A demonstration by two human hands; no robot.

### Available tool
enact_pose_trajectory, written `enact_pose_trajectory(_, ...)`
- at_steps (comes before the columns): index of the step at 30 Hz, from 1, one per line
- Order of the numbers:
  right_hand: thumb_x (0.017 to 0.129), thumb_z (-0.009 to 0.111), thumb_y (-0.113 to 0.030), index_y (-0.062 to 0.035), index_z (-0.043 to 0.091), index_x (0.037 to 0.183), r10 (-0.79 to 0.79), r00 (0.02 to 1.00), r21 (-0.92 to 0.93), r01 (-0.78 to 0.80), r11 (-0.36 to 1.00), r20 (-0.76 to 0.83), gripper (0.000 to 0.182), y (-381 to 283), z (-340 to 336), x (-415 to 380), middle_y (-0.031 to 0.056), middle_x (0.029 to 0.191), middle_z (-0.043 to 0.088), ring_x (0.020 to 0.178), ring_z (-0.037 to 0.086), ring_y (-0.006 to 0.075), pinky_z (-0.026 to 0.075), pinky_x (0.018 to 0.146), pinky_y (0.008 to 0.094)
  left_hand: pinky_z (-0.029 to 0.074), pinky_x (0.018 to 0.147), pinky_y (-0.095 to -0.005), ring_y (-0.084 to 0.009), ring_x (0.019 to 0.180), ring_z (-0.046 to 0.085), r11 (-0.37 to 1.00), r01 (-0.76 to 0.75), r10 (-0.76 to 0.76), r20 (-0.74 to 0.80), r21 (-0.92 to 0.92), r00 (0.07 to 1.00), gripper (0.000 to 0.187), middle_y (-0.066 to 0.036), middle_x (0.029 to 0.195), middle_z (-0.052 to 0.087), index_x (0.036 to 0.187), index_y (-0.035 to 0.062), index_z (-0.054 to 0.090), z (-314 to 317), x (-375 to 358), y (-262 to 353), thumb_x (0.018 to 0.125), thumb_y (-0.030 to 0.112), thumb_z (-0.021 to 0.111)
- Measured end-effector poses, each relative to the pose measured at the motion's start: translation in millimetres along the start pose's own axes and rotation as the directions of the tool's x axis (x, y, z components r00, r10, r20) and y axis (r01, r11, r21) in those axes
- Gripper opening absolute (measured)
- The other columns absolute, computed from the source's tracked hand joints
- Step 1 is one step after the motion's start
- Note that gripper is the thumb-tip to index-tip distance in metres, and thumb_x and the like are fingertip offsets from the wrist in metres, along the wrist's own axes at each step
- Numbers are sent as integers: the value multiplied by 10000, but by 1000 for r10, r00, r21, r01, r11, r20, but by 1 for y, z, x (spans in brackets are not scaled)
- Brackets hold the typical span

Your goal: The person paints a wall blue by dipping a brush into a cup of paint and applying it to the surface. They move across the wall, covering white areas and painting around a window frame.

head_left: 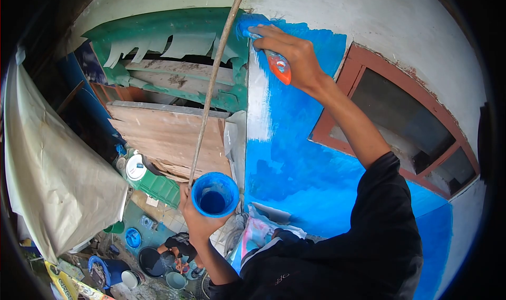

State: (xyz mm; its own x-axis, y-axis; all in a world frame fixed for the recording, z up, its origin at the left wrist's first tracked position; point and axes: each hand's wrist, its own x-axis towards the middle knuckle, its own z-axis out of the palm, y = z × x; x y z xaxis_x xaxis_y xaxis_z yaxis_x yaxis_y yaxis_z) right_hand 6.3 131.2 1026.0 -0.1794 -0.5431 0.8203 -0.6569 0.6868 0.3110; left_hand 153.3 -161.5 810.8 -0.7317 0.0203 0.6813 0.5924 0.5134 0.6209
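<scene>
My right hand (300,57) grips a paintbrush (279,68) with an orange-tipped handle. Its bristles press on the wall at the top left corner of the blue-painted area (300,121), beside a green frame. Lower down, my left hand (199,221) is wrapped around a small blue bucket (215,180) with dark blue paint inside and smears on its inner wall. A thin wooden pole (213,73) slants down to the fingers of my left hand in this view. A pale unpainted strip (258,102) runs down the wall's left edge.
A red-brown window frame (337,110) is set in the wall at right. Torn green sheeting (126,34) and wooden boards (163,136) fill the opening at left. A pale tarp (58,168) hangs far left. Below, a person (179,247) crouches among several buckets and basins.
</scene>
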Motion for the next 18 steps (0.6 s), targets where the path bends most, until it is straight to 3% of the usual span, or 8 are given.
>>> enact_pose_trajectory(4,728,735,60,-83,683,1028,-11,1000,57,11,998,0,337,15,9,-4,106,1277,678,1199,635,330,557,1003,408,487,709,-387,-266,813,588,999,-16,16,23,29,1000,636,-105,933,525,952,13,590,1,0,-2,542,325,962)
enact_pose_trajectory(6,753,694,37,-36,690,1084,20,997,145,-31,989,78,340,22,9,-7,146,1318,655,1270,597,337,417,1147,479,490,792,-482,-390,894,581,996,83,-83,22,-39,996,708,-173,938,586,990,9,644,2,-4,-3,477,375,965)
enact_pose_trajectory(12,751,697,38,-33,700,1062,20,1000,71,-21,997,22,319,31,10,-10,145,1307,663,1258,606,335,425,1141,478,485,797,-476,-375,897,571,993,109,-109,-1,-37,994,679,-170,913,585,967,14,655,6,-3,1,475,364,964)
enact_pose_trajectory(18,772,706,-4,-28,706,1057,-33,999,152,32,988,4,286,28,10,-16,146,1302,665,1239,618,343,430,1138,479,475,767,-460,-359,865,557,992,115,-114,9,-52,993,663,-157,903,559,942,8,647,14,0,0,480,361,965)
